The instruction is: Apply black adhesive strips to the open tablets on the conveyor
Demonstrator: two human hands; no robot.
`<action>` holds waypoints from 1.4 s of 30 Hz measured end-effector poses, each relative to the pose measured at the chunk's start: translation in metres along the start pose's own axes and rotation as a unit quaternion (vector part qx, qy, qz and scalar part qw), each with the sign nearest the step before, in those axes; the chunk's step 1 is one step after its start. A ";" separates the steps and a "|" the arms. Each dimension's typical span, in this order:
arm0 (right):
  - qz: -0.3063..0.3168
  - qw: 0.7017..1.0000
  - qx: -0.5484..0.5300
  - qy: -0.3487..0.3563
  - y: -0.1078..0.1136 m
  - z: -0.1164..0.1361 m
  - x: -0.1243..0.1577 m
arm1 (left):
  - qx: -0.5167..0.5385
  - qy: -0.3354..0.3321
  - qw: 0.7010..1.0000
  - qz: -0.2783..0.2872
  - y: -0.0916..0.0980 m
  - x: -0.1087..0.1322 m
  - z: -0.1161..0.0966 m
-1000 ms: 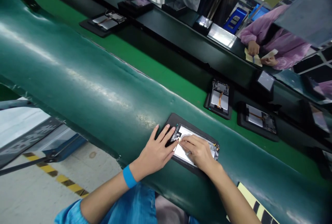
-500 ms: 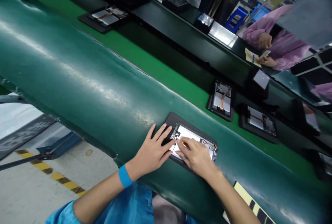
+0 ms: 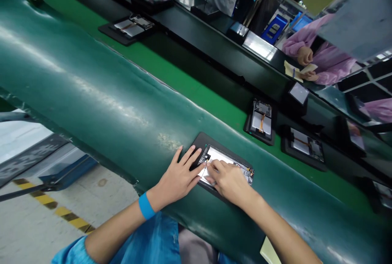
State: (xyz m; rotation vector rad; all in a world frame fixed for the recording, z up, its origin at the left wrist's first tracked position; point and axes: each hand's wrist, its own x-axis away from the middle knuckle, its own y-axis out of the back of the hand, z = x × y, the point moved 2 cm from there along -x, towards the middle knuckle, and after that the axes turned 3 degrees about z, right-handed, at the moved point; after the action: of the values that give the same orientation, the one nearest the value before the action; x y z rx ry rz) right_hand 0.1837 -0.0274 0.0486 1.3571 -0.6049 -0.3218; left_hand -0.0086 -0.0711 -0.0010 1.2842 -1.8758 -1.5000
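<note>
An opened tablet [image 3: 217, 154], with white battery and circuit boards showing, lies on a black holder [image 3: 200, 138] on the green mat. My left hand [image 3: 177, 176] is flat with fingers spread at the tablet's left end, its fingertips touching the holder and the tablet's edge. My right hand [image 3: 229, 182] rests over the middle of the tablet. Its thumb and fingers are pinched close to the small board at the left end, near my left index fingertip. Whatever sits in that pinch is hidden.
Beyond the mat runs a green conveyor belt [image 3: 190, 88] with more opened tablets, one upright [image 3: 261, 119], one to its right [image 3: 304, 143] and one far left [image 3: 131, 27]. A pale yellow sheet [image 3: 269, 251] lies beside my right forearm. Across the line sits a co-worker in pink sleeves [image 3: 333, 62].
My right hand has shifted slightly left over the tablet, and the yellow piece seen at its fingers is now hidden. My right forearm covers more of the pale yellow sheet. My left hand stays spread.
</note>
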 end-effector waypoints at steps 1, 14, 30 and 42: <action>0.000 1.000 -0.013 -0.004 0.001 -0.002 0.002 | -0.001 0.002 1.000 -0.001 0.000 0.000 0.000; 0.012 1.000 -0.015 -0.012 -0.005 -0.003 0.007 | 0.001 0.007 1.000 -0.009 -0.001 0.001 0.001; -0.056 0.965 -0.241 -0.092 0.021 -0.032 0.001 | 0.001 0.001 1.000 -0.016 -0.001 0.000 0.003; 0.011 0.996 -0.051 -0.079 0.015 -0.017 -0.025 | 0.001 0.000 1.000 -0.014 -0.002 0.000 0.003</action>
State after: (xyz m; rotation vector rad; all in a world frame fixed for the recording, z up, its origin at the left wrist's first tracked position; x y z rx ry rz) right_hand 0.1718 0.0029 0.0560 1.2342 -0.7256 -0.4396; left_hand -0.0101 -0.0701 -0.0035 1.3154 -1.8675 -1.5132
